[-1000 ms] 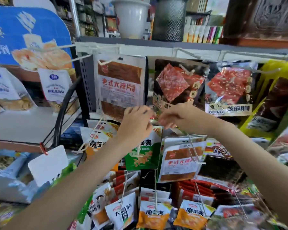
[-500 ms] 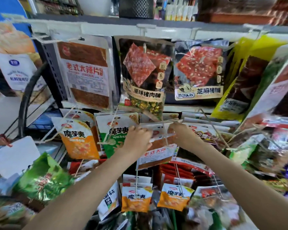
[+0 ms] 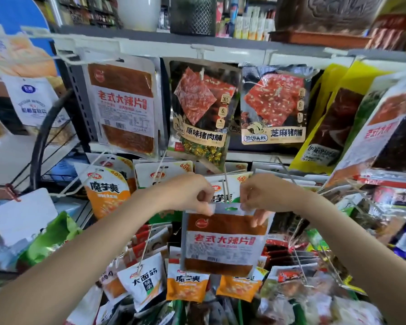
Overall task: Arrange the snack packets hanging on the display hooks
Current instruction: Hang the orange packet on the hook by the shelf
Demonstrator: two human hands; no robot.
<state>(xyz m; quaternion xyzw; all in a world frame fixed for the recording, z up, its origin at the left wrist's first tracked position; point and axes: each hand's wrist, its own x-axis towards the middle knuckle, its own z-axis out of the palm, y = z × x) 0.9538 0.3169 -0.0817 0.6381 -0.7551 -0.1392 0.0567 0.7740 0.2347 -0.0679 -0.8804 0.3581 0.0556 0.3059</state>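
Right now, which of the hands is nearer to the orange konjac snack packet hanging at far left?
Left. The left hand is just right of the orange konjac packet; the right hand lies farther right.

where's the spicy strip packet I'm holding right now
In the head view it hangs centre frame: the spicy strip packet, pinched at its top corners by the left hand and right hand, below the pork jerky bag.

One head-worn camera looks forward and slightly down, close up to the snack rack [image 3: 220, 46] (wide-angle, so the edges bend); both forearms reach in from the bottom corners toward the frame's middle.
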